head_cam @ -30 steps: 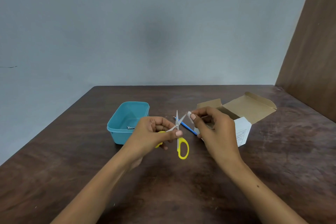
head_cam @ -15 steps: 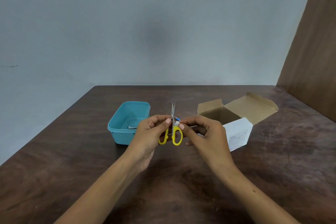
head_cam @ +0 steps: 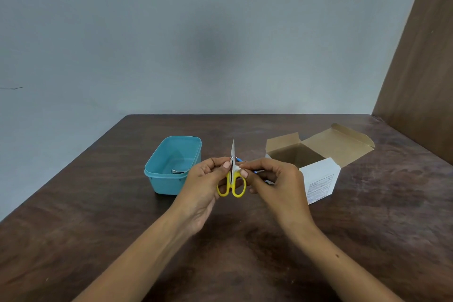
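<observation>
Small scissors [head_cam: 232, 180] with yellow handles stand upright above the table, blades closed and pointing up. My left hand [head_cam: 204, 184] pinches them at the pivot from the left. My right hand [head_cam: 272, 182] pinches a small white wad against the blades just above the handles, from the right. A thin blue stick [head_cam: 239, 160] lies on the table behind my fingers, mostly hidden.
A teal plastic tub [head_cam: 157, 174] sits to the left with a small metal object [head_cam: 177, 171] inside. An open white cardboard box [head_cam: 318, 179] stands to the right, flaps spread. A wooden panel [head_cam: 421, 81] rises at the far right of the dark wooden table [head_cam: 98, 203].
The scissors went from open blades with one handle hanging down to closed and upright. My right hand moved in from the blade tip to the pivot area with the white wad.
</observation>
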### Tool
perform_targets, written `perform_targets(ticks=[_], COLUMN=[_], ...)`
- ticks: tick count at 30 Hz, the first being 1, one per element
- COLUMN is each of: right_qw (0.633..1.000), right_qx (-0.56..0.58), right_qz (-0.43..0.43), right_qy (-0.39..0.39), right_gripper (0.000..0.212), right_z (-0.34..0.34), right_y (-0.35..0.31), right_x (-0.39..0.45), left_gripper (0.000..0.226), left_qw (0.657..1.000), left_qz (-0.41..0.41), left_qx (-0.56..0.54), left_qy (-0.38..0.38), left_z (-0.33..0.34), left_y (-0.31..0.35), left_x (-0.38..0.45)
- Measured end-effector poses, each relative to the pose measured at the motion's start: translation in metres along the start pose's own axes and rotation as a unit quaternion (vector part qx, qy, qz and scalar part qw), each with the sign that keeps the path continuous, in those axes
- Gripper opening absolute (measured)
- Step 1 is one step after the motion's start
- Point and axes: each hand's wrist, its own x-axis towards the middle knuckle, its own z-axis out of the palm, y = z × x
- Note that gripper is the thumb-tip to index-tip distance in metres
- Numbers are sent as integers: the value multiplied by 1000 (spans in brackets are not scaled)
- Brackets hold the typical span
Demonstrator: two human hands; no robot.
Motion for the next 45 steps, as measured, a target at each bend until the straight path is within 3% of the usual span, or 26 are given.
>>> perform_targets(ticks=[7, 24, 34, 38, 45], right_qw=[998, 997, 960, 955, 956], right_qx=[-16, -65, -228, -239, -237], right_qz=[-4, -5, -160, -171, -171], right_qy=[57, 50, 27, 29, 27], right_gripper=[5, 10, 6, 6, 7], right_z=[-9, -9, -5, -6, -8], right_y=[-2, -10, -2, -1, 0], right_x=[7, 2, 1, 2, 2], left_gripper=[13, 8, 17, 23, 32], left_qw=[999, 977, 946, 920, 878], left_qz=[49, 108, 38, 23, -8], left_qx=[13, 178, 301, 366, 462], left_qy=[12, 44, 111, 137, 120], left_z=[-2, -30, -64, -68, -64], left_y=[17, 57, 75, 70, 59], left_x=[-1, 10, 30, 40, 51])
